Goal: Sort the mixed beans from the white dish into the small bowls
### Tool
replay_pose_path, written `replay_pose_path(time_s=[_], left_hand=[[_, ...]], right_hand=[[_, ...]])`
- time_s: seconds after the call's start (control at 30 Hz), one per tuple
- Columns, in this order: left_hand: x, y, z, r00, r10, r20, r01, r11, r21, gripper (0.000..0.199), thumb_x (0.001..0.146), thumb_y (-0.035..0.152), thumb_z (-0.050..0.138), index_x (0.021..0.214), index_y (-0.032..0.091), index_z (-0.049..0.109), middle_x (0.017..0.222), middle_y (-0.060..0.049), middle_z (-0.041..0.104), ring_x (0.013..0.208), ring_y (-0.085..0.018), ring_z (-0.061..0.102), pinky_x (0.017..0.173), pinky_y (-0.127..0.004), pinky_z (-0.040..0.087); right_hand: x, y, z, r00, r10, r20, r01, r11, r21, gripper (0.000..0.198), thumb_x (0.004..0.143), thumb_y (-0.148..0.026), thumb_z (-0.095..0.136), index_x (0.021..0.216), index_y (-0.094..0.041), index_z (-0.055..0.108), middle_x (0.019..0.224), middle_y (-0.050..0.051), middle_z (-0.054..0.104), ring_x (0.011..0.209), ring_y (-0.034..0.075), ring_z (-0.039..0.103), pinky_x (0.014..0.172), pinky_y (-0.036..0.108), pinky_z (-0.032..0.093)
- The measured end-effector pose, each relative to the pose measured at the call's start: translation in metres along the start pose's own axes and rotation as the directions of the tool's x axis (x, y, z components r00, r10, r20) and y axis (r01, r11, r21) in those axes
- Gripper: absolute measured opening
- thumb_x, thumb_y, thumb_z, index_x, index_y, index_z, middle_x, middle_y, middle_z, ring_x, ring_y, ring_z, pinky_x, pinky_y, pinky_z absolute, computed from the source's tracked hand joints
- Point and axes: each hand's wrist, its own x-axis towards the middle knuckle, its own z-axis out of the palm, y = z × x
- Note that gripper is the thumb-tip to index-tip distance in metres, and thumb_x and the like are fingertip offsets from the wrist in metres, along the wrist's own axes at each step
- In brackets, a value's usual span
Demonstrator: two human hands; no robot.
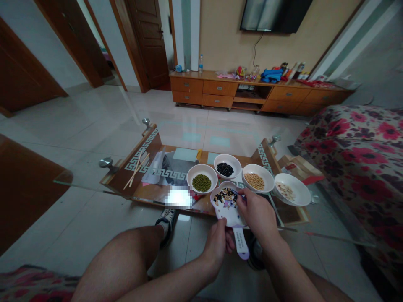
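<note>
My left hand [217,243] grips the purple-tipped handle of a white scoop [231,216] that holds mixed black, yellow and pale beans [226,196]. My right hand [256,212] hovers over the scoop's right rim, fingers pinched on a thin tool that pokes into the bean mix. Beyond the scoop, four white bowls stand on the glass table [94,184]: green beans [202,182], black beans [225,169], yellow soybeans [254,180], and a few pale beans [288,191].
Chopsticks [136,170] and papers [157,170] lie on the table's lower wooden shelf. A floral sofa [362,155] is on the right, a wooden TV cabinet [252,94] against the far wall. My bare knees and a shoe [166,220] are below the table edge.
</note>
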Motion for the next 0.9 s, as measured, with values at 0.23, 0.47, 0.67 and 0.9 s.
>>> replay_pose_path(time_s=[0.23,0.47,0.67,0.9], left_hand=[[-0.0019,0.0011,0.0001,1.000,0.013,0.000,-0.013,1.000,-0.011,0.064,0.070,0.079,0.034,0.061,0.019,0.054,0.045,-0.002,0.050,0.041,-0.012,0.042,0.049,-0.027,0.031],[-0.0015,0.0018,0.0006,1.000,0.003,-0.006,-0.003,1.000,-0.001,0.067,0.067,0.081,0.033,0.062,0.018,0.055,0.045,-0.002,0.049,0.041,-0.013,0.042,0.049,-0.027,0.031],[-0.0030,0.0036,0.0013,1.000,0.007,-0.013,-0.008,1.000,-0.009,0.065,0.065,0.079,0.034,0.059,0.018,0.054,0.044,-0.001,0.048,0.041,-0.012,0.042,0.049,-0.027,0.031],[-0.0024,0.0018,0.0019,1.000,0.001,-0.015,-0.002,1.000,-0.027,0.062,0.066,0.077,0.035,0.057,0.019,0.053,0.044,-0.001,0.049,0.040,-0.011,0.042,0.048,-0.026,0.031]], right_hand=[[-0.0005,0.0003,0.0005,1.000,-0.010,-0.013,0.009,1.000,-0.019,0.018,0.090,-0.028,0.049,0.096,-0.023,0.066,0.077,0.004,0.072,0.070,0.018,0.065,0.061,0.027,0.033],[-0.0006,-0.0011,0.0003,1.000,-0.015,-0.012,0.015,0.999,-0.034,0.018,0.090,-0.029,0.050,0.096,-0.024,0.066,0.076,0.003,0.072,0.069,0.018,0.065,0.060,0.027,0.031],[-0.0005,-0.0023,-0.0015,1.000,-0.021,0.001,0.021,0.999,-0.034,0.019,0.091,-0.029,0.049,0.096,-0.024,0.067,0.077,0.003,0.073,0.070,0.018,0.065,0.061,0.027,0.032],[-0.0037,0.0002,-0.0042,1.000,-0.015,-0.005,0.015,1.000,0.011,0.020,0.091,-0.032,0.050,0.097,-0.026,0.067,0.078,0.002,0.073,0.070,0.018,0.066,0.061,0.027,0.034]])
